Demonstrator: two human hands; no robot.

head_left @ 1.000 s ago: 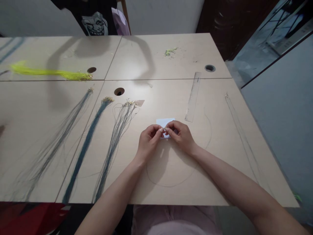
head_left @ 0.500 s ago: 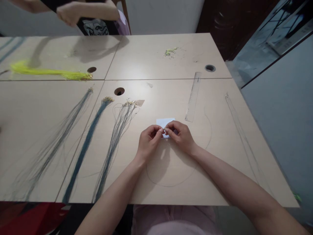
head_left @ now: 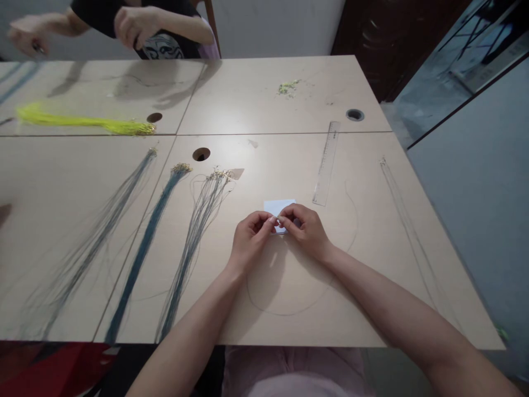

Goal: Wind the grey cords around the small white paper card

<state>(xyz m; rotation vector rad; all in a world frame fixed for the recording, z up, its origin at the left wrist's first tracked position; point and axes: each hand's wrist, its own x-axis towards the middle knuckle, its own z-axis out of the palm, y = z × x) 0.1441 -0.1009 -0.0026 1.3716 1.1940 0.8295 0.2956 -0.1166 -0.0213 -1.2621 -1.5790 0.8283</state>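
My left hand [head_left: 253, 234] and my right hand [head_left: 305, 229] meet fingertip to fingertip over a small white paper [head_left: 275, 206]. Both are closed in a pinch. A thin grey cord [head_left: 285, 315] curves on the table around my hands and seems to run up to them; the small part between my fingertips is too small to make out. Left of my hands lies a bundle of grey cords [head_left: 190, 242] with gold-coloured ends, and beside it a dark blue bundle [head_left: 144, 248].
A clear ruler [head_left: 326, 165] lies beyond my right hand, with a few thin cords [head_left: 407, 220] further right. Another grey bundle [head_left: 103, 237] and a yellow bundle [head_left: 82, 121] lie left. A person's hand [head_left: 138, 25] is across the table [head_left: 264, 110].
The person across the table has moved both arms, and one hand now shows at the far upper left. My own hands have hardly moved.
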